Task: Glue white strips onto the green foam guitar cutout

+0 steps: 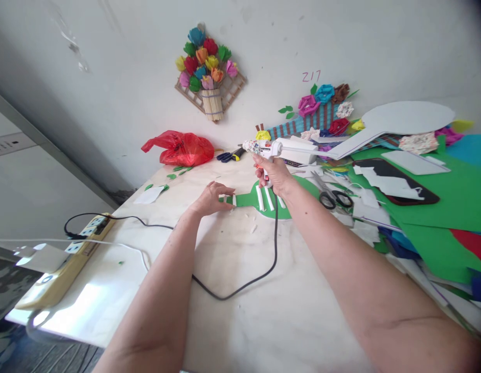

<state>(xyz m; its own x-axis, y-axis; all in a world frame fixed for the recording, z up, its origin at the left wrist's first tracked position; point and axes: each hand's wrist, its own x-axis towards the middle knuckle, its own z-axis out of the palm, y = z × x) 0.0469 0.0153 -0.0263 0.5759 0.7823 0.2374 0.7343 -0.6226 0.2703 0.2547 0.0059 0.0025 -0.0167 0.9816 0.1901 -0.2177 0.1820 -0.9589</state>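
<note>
A green paddle-shaped cutout (246, 199) lies flat on the table, with several white strips (268, 199) across its round part and narrow neck. My left hand (214, 198) is at the end of the neck, thumb and fingers closed around it from either side. In my right hand (278, 175) is a white hot glue gun (266, 148), gripped by its handle above the round part. Its nozzle end is wrapped in patterned material and points left. The glue gun's black cord (275, 243) hangs down and loops across the table.
On the left, a power strip (75, 254) holds plugs and cords. A red plastic bag (186, 148) and pliers (230, 155) lie at the back. To the right are scissors (333, 196), a dark phone-like tray (399, 181), green sheets (438, 212) and paper scraps. Paper flowers (201, 55) hang on the wall.
</note>
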